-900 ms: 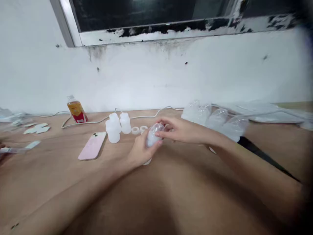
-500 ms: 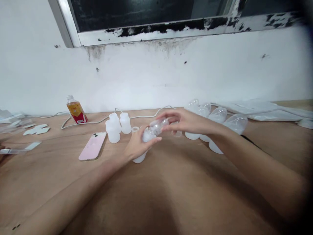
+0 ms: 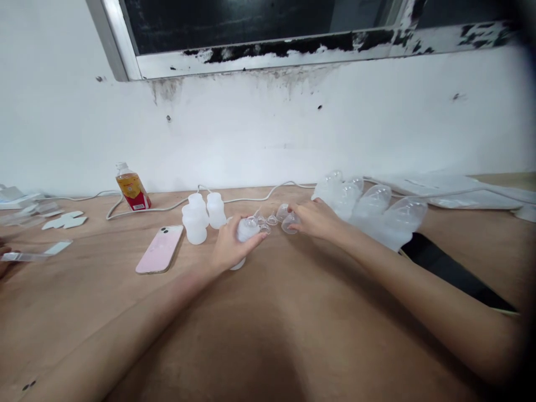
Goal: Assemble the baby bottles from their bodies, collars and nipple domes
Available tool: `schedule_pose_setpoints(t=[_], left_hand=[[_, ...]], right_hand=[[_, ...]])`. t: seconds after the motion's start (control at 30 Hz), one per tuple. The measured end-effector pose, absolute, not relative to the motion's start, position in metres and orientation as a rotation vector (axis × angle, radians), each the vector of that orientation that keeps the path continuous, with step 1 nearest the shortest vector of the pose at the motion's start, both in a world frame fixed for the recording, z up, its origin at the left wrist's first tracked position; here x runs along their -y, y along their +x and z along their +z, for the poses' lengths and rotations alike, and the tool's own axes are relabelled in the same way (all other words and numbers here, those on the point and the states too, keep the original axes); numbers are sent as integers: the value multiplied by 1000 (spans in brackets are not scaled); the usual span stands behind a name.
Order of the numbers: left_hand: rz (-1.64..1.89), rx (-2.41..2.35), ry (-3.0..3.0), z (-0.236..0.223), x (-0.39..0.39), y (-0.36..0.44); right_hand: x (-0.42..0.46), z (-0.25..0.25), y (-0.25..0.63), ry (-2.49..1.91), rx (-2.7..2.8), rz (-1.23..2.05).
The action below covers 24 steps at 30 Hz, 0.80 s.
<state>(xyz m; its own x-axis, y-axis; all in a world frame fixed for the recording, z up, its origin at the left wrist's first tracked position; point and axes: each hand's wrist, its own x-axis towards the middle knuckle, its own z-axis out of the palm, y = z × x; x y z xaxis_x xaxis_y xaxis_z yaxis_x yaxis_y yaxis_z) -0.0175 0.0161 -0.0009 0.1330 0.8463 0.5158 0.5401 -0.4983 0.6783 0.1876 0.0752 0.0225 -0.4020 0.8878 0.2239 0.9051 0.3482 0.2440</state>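
My left hand [image 3: 233, 239] is wrapped round a translucent white bottle [image 3: 247, 230] with a clear nipple-shaped piece on top. Part of the bottle is hidden by the fingers and palm. My right hand [image 3: 312, 218] has its thumb and fingertips on a clear domed cup [image 3: 290, 224] at the table surface. Another clear cup [image 3: 282, 211] lies just behind it. Between the two hands are several small clear flared pieces [image 3: 272, 219], thin-stemmed and resting on the table. Several white bottles [image 3: 195, 226] stand to the left of my left hand.
A pink phone [image 3: 161, 249] lies at the left, with a drink bottle [image 3: 133, 188] behind it. Large clear-domed white pieces [image 3: 377, 215] and a black flat object [image 3: 454, 273] are at the right. A white cable [image 3: 251, 199] runs along the back. Another person's hand [image 3: 4, 254] shows far left.
My right hand has moved away from the bottle to the right and down to the clear cups. The clear piece between my hands has left my right fingers. My left hand still holds the bottle.
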Motion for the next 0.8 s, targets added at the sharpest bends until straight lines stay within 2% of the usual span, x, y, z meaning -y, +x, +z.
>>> schedule_pose_setpoints(t=[0.4,0.47,0.63,0.7,0.8], left_hand=[[1272,-1299,2152,1,-15,-17],[1256,-1283,2174,-1,-17,-19],[1169,-1315,2259,-5,-16,-18],[1050,-1297,2342,-5,-12,-15],[907,-1258,2488,-4,-7,-11]], right_hand=[[-79,14,189,-1644,2528,-391],[-71,25,182,-1516,2420,-206],[-38,56,156,-1194,2217,677],[-26,60,151,-1185,2348,793],[-18,58,151,-1273,2549,793]])
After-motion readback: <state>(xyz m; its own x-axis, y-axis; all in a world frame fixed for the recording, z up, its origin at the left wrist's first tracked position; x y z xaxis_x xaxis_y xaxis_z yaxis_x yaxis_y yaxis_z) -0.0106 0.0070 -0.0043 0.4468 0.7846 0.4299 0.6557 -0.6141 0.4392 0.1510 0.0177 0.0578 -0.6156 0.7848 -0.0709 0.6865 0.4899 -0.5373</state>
